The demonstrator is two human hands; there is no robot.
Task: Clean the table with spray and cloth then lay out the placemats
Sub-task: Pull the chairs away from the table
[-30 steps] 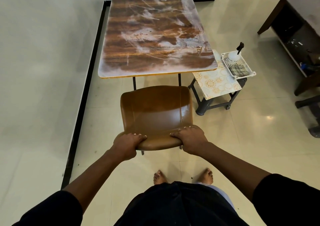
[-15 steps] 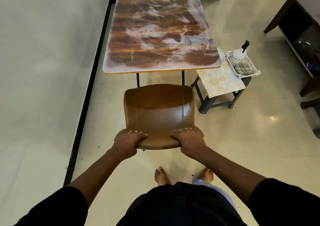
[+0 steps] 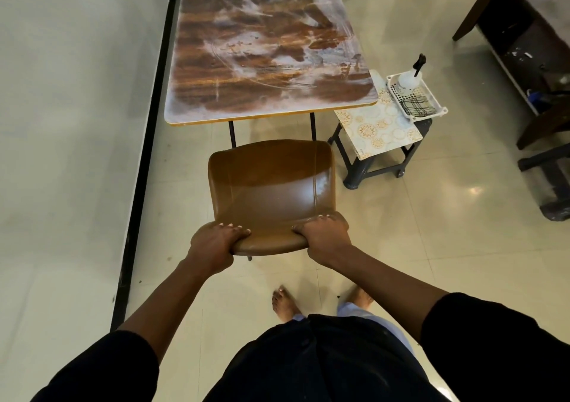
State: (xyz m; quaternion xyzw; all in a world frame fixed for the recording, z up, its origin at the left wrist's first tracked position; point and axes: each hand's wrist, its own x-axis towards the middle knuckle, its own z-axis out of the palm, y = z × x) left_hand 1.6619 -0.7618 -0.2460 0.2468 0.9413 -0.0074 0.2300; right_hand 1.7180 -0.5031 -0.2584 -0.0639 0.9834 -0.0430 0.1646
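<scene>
A brown wood-grain table smeared with white marks stands ahead against the left wall. In front of it is a brown chair. My left hand and my right hand both grip the top edge of the chair's backrest. Right of the table, patterned placemats lie on a dark stool. A white basket on the stool holds a spray bottle and a checked cloth.
A white wall with a black skirting strip runs along the left. A dark wooden desk stands at the far right, with a dark chair base below it. My bare feet stand on pale floor tiles.
The chair has come back away from the table, toward me, with both hands still gripping its backrest. The table and stool now sit a little farther right in view.
</scene>
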